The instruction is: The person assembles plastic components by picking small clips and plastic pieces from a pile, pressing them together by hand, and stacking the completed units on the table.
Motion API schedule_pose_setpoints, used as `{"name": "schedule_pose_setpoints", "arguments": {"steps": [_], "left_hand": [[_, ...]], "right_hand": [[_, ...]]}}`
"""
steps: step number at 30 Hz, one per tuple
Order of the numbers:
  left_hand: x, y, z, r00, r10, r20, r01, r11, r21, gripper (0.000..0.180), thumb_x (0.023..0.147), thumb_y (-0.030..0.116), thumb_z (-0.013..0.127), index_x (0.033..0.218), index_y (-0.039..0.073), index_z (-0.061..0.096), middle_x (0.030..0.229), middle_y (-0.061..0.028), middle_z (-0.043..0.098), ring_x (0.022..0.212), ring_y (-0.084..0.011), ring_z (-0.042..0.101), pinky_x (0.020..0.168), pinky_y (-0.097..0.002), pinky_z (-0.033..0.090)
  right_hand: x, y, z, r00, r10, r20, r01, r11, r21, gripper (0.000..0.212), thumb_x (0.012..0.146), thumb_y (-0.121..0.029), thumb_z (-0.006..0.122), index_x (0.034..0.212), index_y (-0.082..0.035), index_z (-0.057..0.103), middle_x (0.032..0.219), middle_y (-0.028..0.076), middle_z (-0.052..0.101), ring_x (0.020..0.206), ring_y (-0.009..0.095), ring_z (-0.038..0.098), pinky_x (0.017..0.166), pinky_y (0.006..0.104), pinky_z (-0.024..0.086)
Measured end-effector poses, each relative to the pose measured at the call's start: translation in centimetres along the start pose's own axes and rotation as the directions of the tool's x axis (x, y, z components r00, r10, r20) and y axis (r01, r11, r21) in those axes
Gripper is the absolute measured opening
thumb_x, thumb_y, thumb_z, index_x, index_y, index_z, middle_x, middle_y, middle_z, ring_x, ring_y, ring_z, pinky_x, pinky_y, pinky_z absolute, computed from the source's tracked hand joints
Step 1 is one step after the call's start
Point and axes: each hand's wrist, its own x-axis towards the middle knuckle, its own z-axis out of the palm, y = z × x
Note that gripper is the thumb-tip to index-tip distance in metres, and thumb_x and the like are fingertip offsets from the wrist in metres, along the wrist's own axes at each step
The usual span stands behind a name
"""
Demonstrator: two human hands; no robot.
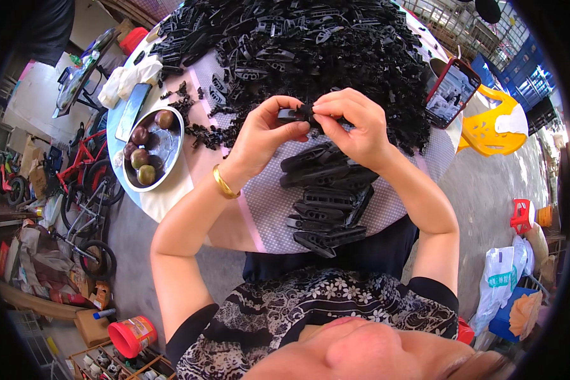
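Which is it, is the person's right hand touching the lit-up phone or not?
Apart. The head view shows a clear gap between the right hand and the lit-up phone, with black plastic parts visible in between.

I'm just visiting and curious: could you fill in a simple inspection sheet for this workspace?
Surface: round table with a pale, pink-striped covering, mostly buried at the far side.
Job's things: a large heap of black parts; a smaller group of long black pieces near the person; a small dark item in hand, one piece or several, hard to tell.
Clutter: bowl of round fruit, phone lying flat, upright phone, crumpled white wad.
Grippers: bare hands; left hand and right hand both pinch the dark item.
Cables: nothing seen.
Surroundings: bicycles at left, red bucket at lower left, yellow seat at right.
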Motion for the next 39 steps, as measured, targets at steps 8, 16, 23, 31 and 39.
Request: {"name": "schedule_pose_setpoints", "arguments": {"steps": [8,16,23,31,39], "left_hand": [[-0.1,0.3,0.2,0.999,-0.003,-0.040,0.004,0.999,0.042,0.033,0.082,-0.001,0.065,0.113,0.000,0.052,0.095,-0.0060,0.062,0.085,-0.0128,0.062,0.079,-0.0275,0.054],[-0.2,0.8,1.2,0.999,-0.029,-0.027,0.019,0.953,-0.303,0.033,0.094,0.015,0.052,0.124,0.002,0.045,0.098,-0.0087,0.061,0.089,-0.0169,0.062,0.084,-0.0309,0.051],[-0.2,0.8,-0.1,0.967,-0.229,0.113,0.246,0.953,-0.176,0.033,0.098,0.025,0.044,0.118,0.000,0.049,0.093,-0.0113,0.063,0.072,-0.0178,0.064,0.058,-0.0251,0.052],[-0.4,1.7,0.1,0.931,-0.359,0.069,0.359,0.933,0.009,0.032,0.097,0.027,0.046,0.102,-0.002,0.056,0.091,-0.0117,0.064,0.060,-0.0135,0.060,0.047,-0.0221,0.047],[-1.0,3.4,0.3,0.943,-0.301,0.143,0.266,0.939,0.217,0.045,0.087,0.009,0.060,0.125,-0.008,0.044,0.107,-0.0142,0.060,0.092,-0.0212,0.064,0.081,-0.0286,0.054]], "right_hand": [[0.1,-0.3,-0.4,0.993,-0.080,0.086,0.088,0.992,-0.086,0.013,0.073,0.004,0.068,0.084,-0.002,0.065,0.085,0.010,0.066,0.075,0.019,0.064,0.065,0.0269,0.051],[-0.3,-1.1,0.3,0.961,0.277,0.014,-0.271,0.926,0.264,0.013,0.075,0.005,0.067,0.086,-0.001,0.066,0.086,0.009,0.066,0.071,0.018,0.064,0.061,0.0240,0.052],[0.6,-0.2,-0.6,0.987,-0.126,0.102,0.128,0.992,-0.016,0.021,0.067,0.003,0.071,0.086,-0.006,0.069,0.086,0.005,0.067,0.079,0.021,0.061,0.067,0.0287,0.052],[0.3,-0.1,-0.6,0.967,-0.167,0.193,0.177,0.983,-0.037,0.030,0.058,0.005,0.068,0.085,-0.008,0.069,0.088,0.002,0.067,0.081,0.022,0.059,0.066,0.0295,0.052],[0.5,-0.1,-0.9,0.934,-0.267,0.238,0.297,0.950,-0.101,0.029,0.062,-0.001,0.067,0.091,-0.006,0.067,0.092,0.004,0.066,0.083,0.023,0.059,0.068,0.0311,0.052]]}}
